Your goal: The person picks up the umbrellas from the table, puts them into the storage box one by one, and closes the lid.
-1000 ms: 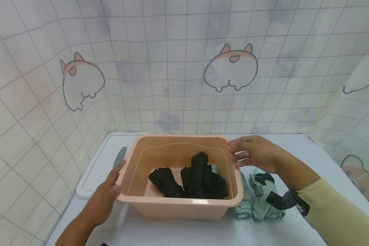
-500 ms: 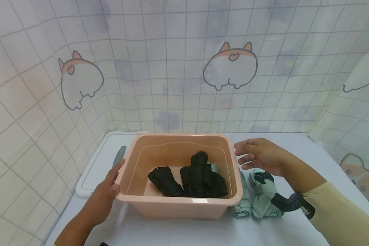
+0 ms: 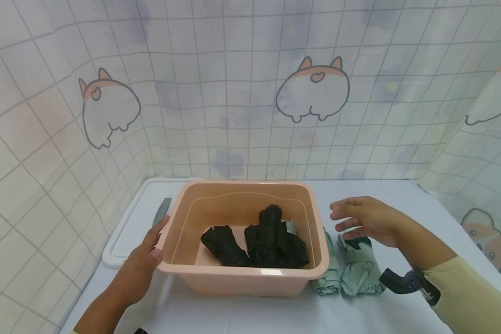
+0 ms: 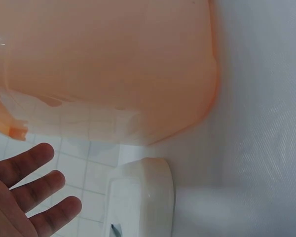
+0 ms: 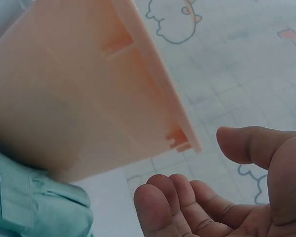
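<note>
A peach plastic basin [image 3: 242, 281] stands mid-table with dark rolled cloth bundles [image 3: 271, 241] inside and a bit of pale green cloth [image 3: 291, 227] behind them. My left hand [image 3: 138, 273] rests at the basin's left rim, fingers extended. In the left wrist view, three straight fingers [image 4: 39, 185] show below the rim, apart from the wall. My right hand [image 3: 369, 218] hovers right of the basin, fingers loosely bent, holding nothing. Under and in front of it lie two pale green rolled cloths [image 3: 361, 273], one with a dark patch. The roll nearer the basin [image 3: 329, 278] is partly hidden by it.
A white board with a raised rim [image 3: 123, 236] lies at the left, partly behind the basin and left hand. On it is a grey blade-shaped piece [image 3: 163, 209]. Patterned sheets [image 3: 229, 93] enclose the white-covered table [image 3: 217, 315] at the back and sides.
My right hand has left the basin's right rim and moved right, over the green rolls. The left hand and the basin have stayed nearly still.
</note>
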Available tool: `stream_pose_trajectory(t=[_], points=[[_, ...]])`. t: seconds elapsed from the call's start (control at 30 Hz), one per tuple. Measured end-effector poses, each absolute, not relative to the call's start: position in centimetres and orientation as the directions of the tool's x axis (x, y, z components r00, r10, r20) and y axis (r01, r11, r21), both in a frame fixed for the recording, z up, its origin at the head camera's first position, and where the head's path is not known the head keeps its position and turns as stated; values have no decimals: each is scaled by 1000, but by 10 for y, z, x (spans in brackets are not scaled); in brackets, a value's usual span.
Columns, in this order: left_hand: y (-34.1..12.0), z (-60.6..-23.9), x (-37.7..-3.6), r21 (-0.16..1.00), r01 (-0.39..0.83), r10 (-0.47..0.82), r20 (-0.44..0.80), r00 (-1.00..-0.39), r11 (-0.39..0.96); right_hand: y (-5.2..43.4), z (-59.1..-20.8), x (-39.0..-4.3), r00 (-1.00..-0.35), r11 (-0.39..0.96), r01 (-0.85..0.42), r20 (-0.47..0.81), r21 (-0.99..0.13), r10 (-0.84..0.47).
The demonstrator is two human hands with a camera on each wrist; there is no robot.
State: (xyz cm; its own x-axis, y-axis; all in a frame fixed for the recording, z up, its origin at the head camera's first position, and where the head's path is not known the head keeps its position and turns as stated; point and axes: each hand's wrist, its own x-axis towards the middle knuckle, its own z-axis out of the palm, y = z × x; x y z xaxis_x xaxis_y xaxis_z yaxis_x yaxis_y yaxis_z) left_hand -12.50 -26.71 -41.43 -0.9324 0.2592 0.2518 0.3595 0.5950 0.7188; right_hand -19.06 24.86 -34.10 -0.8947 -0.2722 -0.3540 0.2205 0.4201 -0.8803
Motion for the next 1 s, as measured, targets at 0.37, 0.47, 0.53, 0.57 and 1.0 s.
stream_pose_trajectory(t=[0.37,0.47,0.53,0.57,1.0], points=[[-266,-413,-125,715,357,258,249,-933,601,277,-357,-181,-899,451,240,-372,-860,-230],[-266,-412,-124,716,362,260,255,-931,597,287,-362,-178,-898,451,248,-379,-857,-226],[-266,-412,-124,716,367,262,259,-930,594,294,-366,-177,-897,451,252,-382,-856,-223],[-266,-412,-124,716,367,262,259,-930,593,297,-368,-176,-896,451,260,-388,-853,-216],[-267,-412,-123,712,388,272,279,-921,585,329,-392,-168,-898,560,296,-425,-774,-114]])
